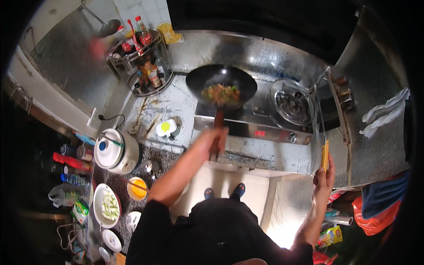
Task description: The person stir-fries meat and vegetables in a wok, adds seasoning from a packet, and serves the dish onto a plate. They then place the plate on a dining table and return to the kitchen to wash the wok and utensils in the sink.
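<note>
My left hand [215,139] is wrapped round the brown handle [219,118] of a black wok [197,81], which rests over the left side of the stove. Inside the wok lies a chopped brown and green stir-fry [221,93]. Over to the right, my right hand [326,176] grips the yellow handle [325,154] of a long thin utensil. What seems to be its metal shaft runs up past the stove's right end; its head is hard to make out. A glass lid [291,102] covers the right burner area, near that utensil.
A sauce rack [152,90] stands in the left back corner. Along the left counter are a white rice cooker [117,152], a bowl of orange-yellow liquid [137,188] and a dish of sliced pale-green vegetable [109,206]. A white container [166,128] sits left of the stove.
</note>
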`<state>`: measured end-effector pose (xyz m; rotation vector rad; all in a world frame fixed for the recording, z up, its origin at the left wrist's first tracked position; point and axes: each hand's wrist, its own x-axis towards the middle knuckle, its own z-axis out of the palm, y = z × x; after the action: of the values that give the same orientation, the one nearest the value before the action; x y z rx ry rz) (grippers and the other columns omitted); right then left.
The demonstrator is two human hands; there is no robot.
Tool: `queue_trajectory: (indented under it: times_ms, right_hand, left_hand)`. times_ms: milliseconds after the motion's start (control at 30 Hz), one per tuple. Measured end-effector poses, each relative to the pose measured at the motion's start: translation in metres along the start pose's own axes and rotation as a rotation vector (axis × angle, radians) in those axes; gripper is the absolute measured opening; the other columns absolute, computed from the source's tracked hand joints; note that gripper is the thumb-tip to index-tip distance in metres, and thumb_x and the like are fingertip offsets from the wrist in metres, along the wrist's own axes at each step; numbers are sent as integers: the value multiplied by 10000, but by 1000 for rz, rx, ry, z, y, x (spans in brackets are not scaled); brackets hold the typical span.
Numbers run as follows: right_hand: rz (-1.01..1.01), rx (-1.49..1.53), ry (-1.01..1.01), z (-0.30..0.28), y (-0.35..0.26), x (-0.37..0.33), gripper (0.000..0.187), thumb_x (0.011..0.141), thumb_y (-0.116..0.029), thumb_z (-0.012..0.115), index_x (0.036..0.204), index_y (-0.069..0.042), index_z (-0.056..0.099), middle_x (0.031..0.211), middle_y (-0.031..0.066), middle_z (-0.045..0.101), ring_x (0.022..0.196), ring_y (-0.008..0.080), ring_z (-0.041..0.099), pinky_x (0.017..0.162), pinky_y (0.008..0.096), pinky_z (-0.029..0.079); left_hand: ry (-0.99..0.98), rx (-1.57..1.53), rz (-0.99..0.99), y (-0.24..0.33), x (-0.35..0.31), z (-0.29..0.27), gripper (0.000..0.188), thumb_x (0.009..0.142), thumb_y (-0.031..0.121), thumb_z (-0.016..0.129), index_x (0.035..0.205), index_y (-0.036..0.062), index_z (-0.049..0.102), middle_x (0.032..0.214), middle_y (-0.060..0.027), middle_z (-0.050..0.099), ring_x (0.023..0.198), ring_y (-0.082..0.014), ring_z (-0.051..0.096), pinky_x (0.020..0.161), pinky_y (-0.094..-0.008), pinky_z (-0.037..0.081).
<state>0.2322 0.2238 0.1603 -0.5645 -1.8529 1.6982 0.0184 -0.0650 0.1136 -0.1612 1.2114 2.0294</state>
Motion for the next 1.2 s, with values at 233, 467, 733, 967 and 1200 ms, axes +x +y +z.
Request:
queue_trajectory:
  times_ms: [233,467,733,967,1200]
  right_hand:
    - [-65,27,93,-22,16,6,437,878,-137,471,1294,-85,348,559,-79,342,422,-2,251,384,162,170]
    - [-44,99,49,-8,6,25,446,870,-131,460,1294,-73,334,587,-74,370,443,0,266,402,162,188]
    - [-115,16,60,-15,22,16,441,880,-141,473,1297,-88,340,570,-74,362,431,4,272,388,161,196]
    - [-29,37,-87,12,14,33,457,871,-119,466,1303,-72,324,628,-56,393,465,13,307,419,161,243]
    - [-92,-53,-74,3,11,13,453,878,-174,488,1298,-81,345,590,-78,368,455,5,282,406,159,206]
  left_hand:
    - [-27,-44,69,-34,-22,-17,123,781,134,564,721,97,463,508,32,394,381,-89,376,364,-245,325]
    - [-21,-31,103,-6,-1,3,202,783,195,569,637,95,471,509,-10,445,424,-140,436,421,-273,361]
    - [-84,-97,21,-47,-45,-14,115,769,114,552,715,57,468,495,-25,436,356,-141,427,328,-258,348]
    - [10,-28,97,10,29,20,188,779,165,565,643,86,461,490,-36,448,400,-158,442,412,-286,382]
    - [-96,-42,94,-58,-34,-39,131,740,121,575,785,61,468,527,-30,457,348,-124,417,308,-271,337]
